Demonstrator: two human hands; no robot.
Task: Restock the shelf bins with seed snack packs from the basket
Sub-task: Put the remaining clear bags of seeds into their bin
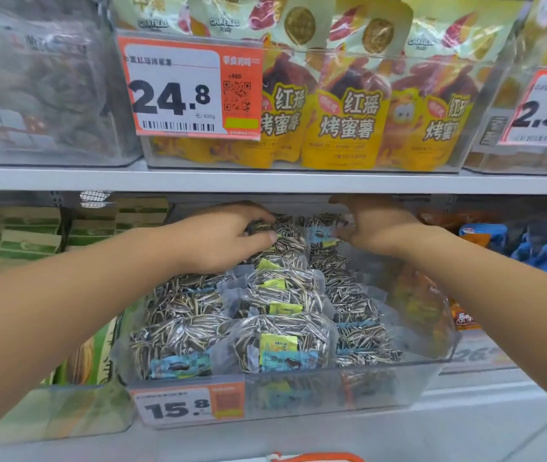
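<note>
The left hand (219, 238) curls its fingers and thumb round a seed pack (264, 228) at the back of the clear bin (348, 385), pinching it just above the other packs. The right hand (375, 228) reaches in beside it, fingers bent down at the back packs (323, 228); they are blurred, so I cannot tell if they grip anything. Both forearms stretch in under the shelf edge (265, 181). The bin is packed with rows of seed packs (275, 341), clear bags with yellow and blue labels, and carries a 15.8 price tag (187, 406) on its front. Above stands a bin of yellow pouches (345, 118) with a 24.8 tag (192, 88). An orange basket handle (315, 457) peeks in at the bottom edge
</note>
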